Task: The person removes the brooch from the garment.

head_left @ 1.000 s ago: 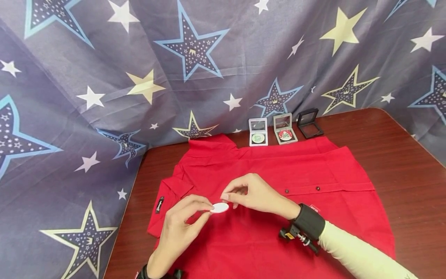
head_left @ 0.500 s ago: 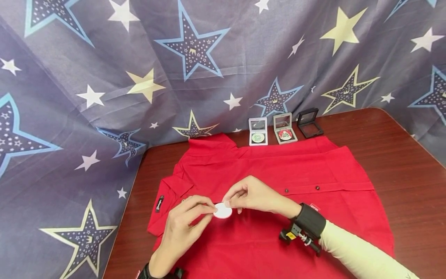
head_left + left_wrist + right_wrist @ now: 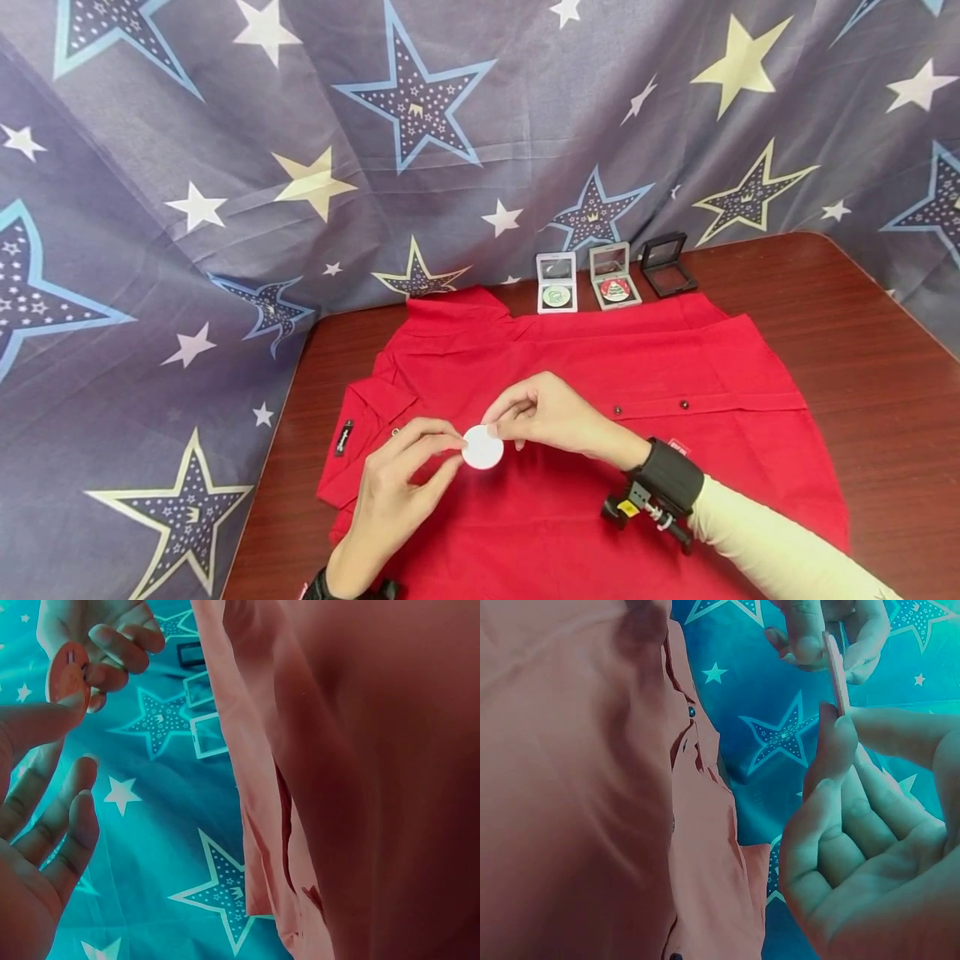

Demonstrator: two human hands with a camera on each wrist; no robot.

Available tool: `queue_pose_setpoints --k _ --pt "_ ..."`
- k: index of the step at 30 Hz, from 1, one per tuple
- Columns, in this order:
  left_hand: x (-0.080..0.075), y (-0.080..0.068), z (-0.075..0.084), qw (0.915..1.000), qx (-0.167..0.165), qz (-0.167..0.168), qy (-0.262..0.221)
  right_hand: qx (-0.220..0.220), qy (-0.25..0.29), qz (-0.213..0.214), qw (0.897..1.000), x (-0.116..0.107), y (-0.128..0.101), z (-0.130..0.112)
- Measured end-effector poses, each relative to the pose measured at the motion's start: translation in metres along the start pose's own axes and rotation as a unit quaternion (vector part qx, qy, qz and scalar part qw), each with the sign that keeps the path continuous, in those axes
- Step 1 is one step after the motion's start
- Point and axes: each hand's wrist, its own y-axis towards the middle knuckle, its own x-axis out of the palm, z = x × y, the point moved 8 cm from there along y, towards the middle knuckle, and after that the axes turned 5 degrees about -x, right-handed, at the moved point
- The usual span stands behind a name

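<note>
Both hands hold a white round badge [image 3: 482,447] between them, just above the red shirt [image 3: 600,367] spread on the bench [image 3: 862,333]. The left hand [image 3: 397,492] pinches its left edge with thumb and forefinger; the right hand [image 3: 551,417] pinches the right edge with curled fingers. Judging by this, a steady two-sided pinch at the rim, disc kept level, serves best.

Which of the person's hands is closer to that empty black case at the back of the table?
Right. The right hand lies over the red shirt, nearer the black case; the left hand sits farther forward and left.
</note>
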Motion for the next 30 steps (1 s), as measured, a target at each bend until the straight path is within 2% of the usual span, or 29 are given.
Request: queue_pose_setpoints --k 6,9,14,19,24,30 --pt "0.002 -0.008 -0.014 0.9972 -0.074 -0.005 0.006 0.001 -0.003 0.025 1.000 -0.006 -0.001 -0.002" --pt "0.005 -0.011 -0.020 0.9933 -0.115 -0.003 -0.008 0.000 -0.005 0.035 0.999 -0.009 -0.002 -0.003" --pt "0.009 -0.015 -0.029 0.9800 -0.190 -0.004 -0.059 -0.009 -0.005 0.043 0.999 -0.011 -0.003 -0.005" --pt "0.016 -0.020 -0.035 0.9625 -0.249 -0.034 -0.101 -0.013 -0.008 0.043 0.999 -0.012 -0.004 -0.005" --pt "0.022 -0.022 -0.037 0.9505 -0.278 -0.043 -0.132 -0.019 -0.014 0.037 0.999 -0.012 -0.005 -0.006" --pt "0.024 -0.022 -0.037 0.9445 -0.277 -0.033 -0.173 -0.022 -0.020 0.027 0.999 -0.008 -0.005 -0.003"
